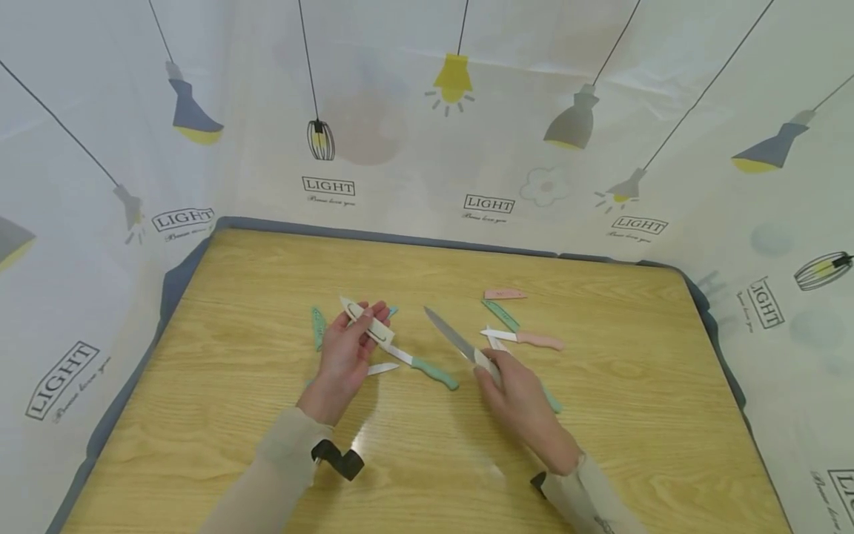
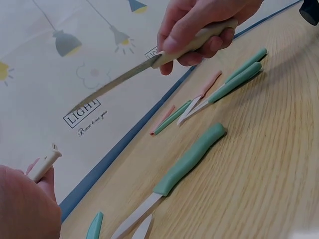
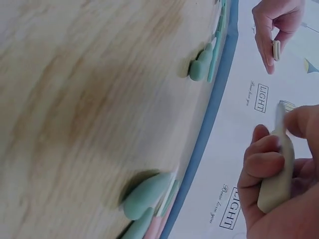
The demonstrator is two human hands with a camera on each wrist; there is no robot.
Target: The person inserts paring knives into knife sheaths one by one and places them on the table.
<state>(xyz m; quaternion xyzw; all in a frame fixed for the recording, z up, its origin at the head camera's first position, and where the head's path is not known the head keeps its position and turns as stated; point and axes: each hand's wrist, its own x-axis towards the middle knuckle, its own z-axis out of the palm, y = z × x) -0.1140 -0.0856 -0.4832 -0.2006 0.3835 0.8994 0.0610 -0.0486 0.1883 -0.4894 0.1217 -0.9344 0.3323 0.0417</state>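
Note:
My left hand (image 1: 340,360) holds a cream knife sheath (image 1: 379,329) between thumb and fingers, raised over the table. My right hand (image 1: 527,393) grips the cream handle (image 2: 199,44) of a knife, its bare metal blade (image 1: 448,331) slanting up and leftward. Blade and sheath are apart, the sheath's open end facing the right hand. Beneath the hands lies a green-handled knife (image 1: 435,372) with a white blade, close to a second white blade (image 1: 383,368). The left hand partly covers a green sheath (image 1: 318,326).
Toward the right of the wooden table (image 1: 634,386) lie a pink sheath (image 1: 505,294), a green sheath (image 1: 500,314) and a pink-handled knife (image 1: 539,340). Green knife handles (image 2: 239,82) lie near them, partly behind my right hand in the head view. A lamp-patterned curtain (image 1: 414,178) surrounds the table.

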